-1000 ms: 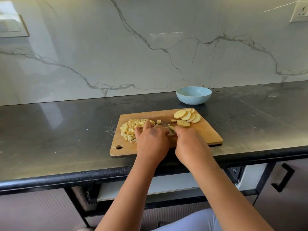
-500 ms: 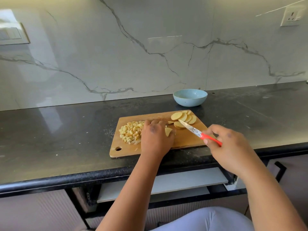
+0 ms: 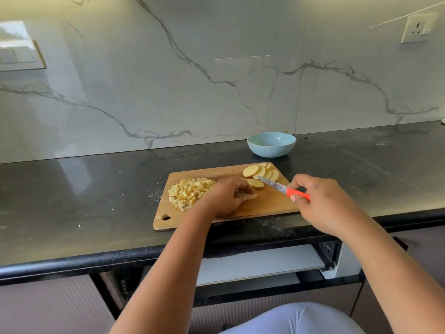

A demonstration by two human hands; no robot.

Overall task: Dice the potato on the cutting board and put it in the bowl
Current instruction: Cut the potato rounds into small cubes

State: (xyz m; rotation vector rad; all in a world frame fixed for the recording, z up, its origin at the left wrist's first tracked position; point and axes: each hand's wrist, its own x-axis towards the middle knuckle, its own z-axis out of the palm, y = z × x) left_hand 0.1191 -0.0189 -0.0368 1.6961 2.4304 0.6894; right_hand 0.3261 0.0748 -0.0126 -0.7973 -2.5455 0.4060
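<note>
Withdrawn rightward since the earlier frame, the right hand (image 3: 322, 201) gripped the knife (image 3: 283, 188) clear while the left hand (image 3: 226, 196) curled over a slice on the cutting board (image 3: 267, 203) (presumably repositioning it), diced potato (image 3: 189, 192) heaped left, bowl (image 3: 271, 144) beyond.

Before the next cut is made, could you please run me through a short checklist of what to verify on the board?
1. Knife in the right hand, held by the red handle: ok.
2. Left hand clear of the blade: ok, apart.
3. Piece under the left hand ready to cut: cannot tell, hidden.
4. Round slices left to dice: ok, stacked at the board's far right.
5. Diced pile on the cutting board: ok.
6. Bowl ready: ok, beyond the board.
</note>
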